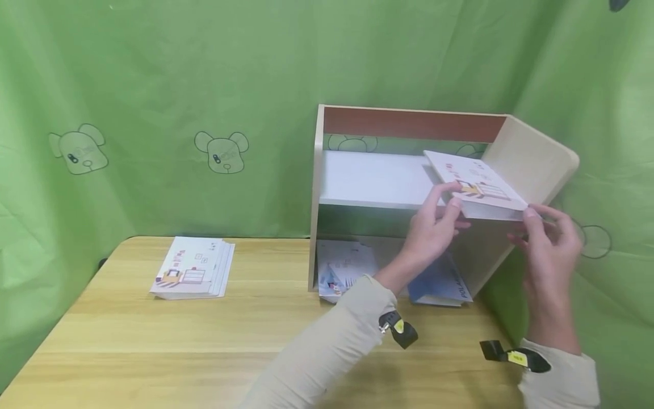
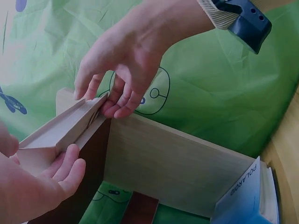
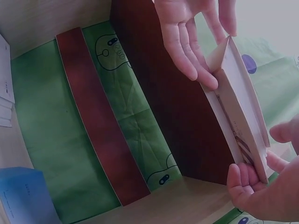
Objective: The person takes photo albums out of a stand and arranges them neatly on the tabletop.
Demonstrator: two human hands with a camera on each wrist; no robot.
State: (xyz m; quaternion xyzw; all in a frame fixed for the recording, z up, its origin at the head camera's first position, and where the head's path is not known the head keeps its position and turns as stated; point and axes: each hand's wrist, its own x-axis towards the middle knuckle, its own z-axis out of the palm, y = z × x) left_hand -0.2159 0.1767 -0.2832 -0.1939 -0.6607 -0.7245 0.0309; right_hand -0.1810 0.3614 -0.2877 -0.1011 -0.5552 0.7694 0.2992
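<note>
A white book [image 1: 472, 173] with a yellow vehicle drawing lies tilted above the right end of the shelf's upper board [image 1: 373, 176]. My left hand [image 1: 428, 230] pinches its near left corner, thumb on top and fingers below. At the near right corner, my right hand [image 1: 550, 253] holds the edge between thumb and fingers. In the right wrist view the book [image 3: 238, 112] shows its edge, with a striped patch; whether it is one book or more, I cannot tell. The left wrist view shows both hands at its two ends.
A small wooden shelf unit [image 1: 315, 199] stands on the table [image 1: 255, 341]. Its lower level holds a stack of white books [image 1: 342, 264] at left and blue books [image 1: 439, 281] at right. Another stack of white books [image 1: 191, 267] lies on the table's left. Green curtain [image 1: 153, 68] hangs behind.
</note>
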